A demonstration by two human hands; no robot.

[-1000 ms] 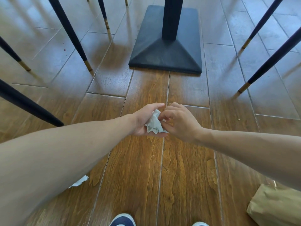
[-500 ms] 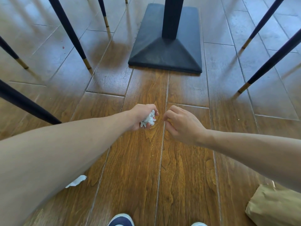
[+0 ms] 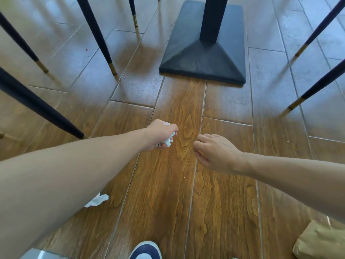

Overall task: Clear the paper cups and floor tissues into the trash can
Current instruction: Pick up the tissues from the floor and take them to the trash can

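While the left hand (image 3: pixel 160 134) is closing into a fist around a crumpled white tissue (image 3: pixel 169 140), only a small tuft of it is showing between the curled fingers (image 3: pixel 172 128) and the palm, held above the wooden floor (image 3: pixel 164 193); the right hand (image 3: pixel 214 154) is hanging just beside it, apart from it, its fingers loosely curled inward and gripping nothing that can be seen; a second tissue (image 3: pixel 97 200) is lying flat on the floor near the left forearm, partly hidden under it, and is not yet being collected; the trash can is not clearly showing, though a grey edge (image 3: pixel 43 255) is peeking in at the bottom left and cannot be identified; no paper cups are in view; a brown paper bag (image 3: pixel 321 242) is sitting at the lower right, and a shoe (image 3: pixel 145 251) is showing at the bottom edge; chair legs (image 3: pixel 97 34) and the black table base (image 3: pixel 203 58) are standing ahead; judging by its look, the tissue is very light, soft and easily crushed, so it is going to compress into any grip and is unlikely to slip; the loose piece on the floor is probably best pinched at a raised fold or corner with the free right hand, since a flat sheet is hard to lift by pressing down on it, and a draught or a quick swipe could be sending it skidding away
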